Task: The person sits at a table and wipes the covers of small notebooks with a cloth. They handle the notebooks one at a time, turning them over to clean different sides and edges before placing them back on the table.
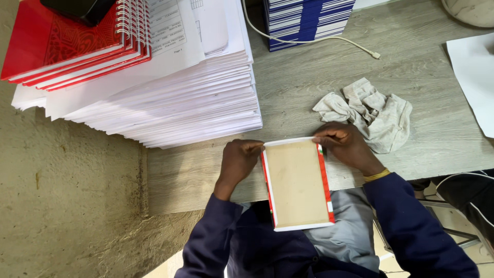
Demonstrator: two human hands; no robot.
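Both hands pinch the far corners of a book cover [297, 184]: the left hand [239, 161] grips its corner at ten o'clock, the right hand [346, 144] the corner at two o'clock. The cover, brown board edged in red and white, lies face down, half on the grey table [303, 87], half over the lap. A crumpled rag [374, 114] sits just beyond the right hand. At eleven o'clock stands a tall paper stack [195, 98] topped with red notebooks [72, 46]. At twelve, a white cable [309, 40] trails.
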